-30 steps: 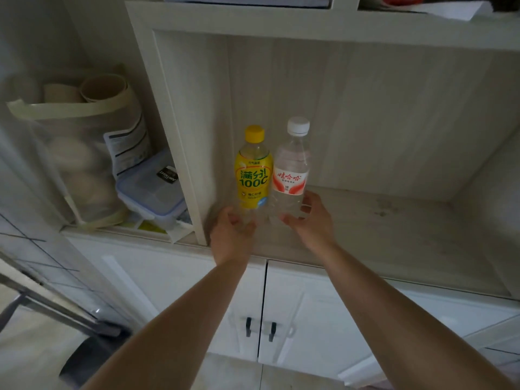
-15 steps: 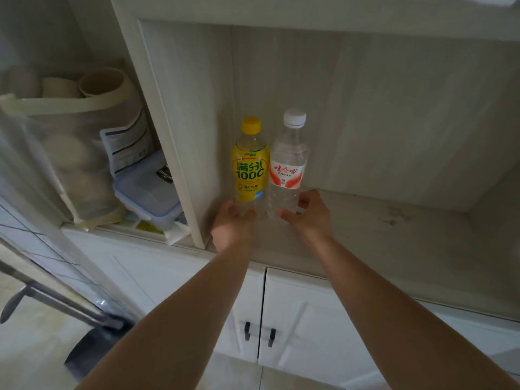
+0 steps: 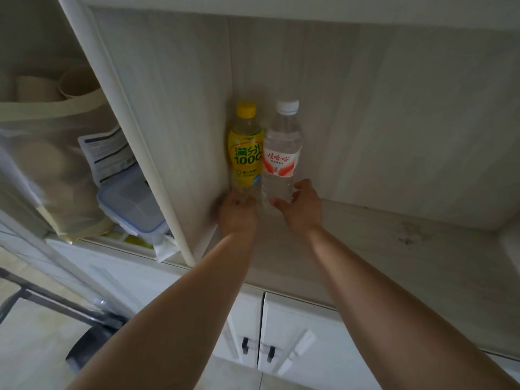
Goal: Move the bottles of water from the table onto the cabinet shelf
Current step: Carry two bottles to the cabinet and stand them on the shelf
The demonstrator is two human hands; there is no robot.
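Two bottles stand upright side by side in the back left corner of the cabinet shelf (image 3: 365,249). The left one is a yellow-capped bottle (image 3: 245,153) with a yellow label. The right one is a clear water bottle (image 3: 281,153) with a white cap and a red-and-white label. My left hand (image 3: 237,215) has its fingers on the base of the yellow bottle and hides its bottom. My right hand (image 3: 301,208) wraps thumb and fingers around the base of the water bottle.
The shelf's left side panel (image 3: 157,164) stands right beside the yellow bottle. Left of it sit a lidded plastic box (image 3: 132,204) and a mesh bag (image 3: 42,170) of rolls. White cabinet doors (image 3: 295,347) lie below. To the right of the bottles the shelf surface is bare.
Both bottles have slid deeper into the shelf toward the back left corner, with my hands on their bases. My view has moved closer and lower.
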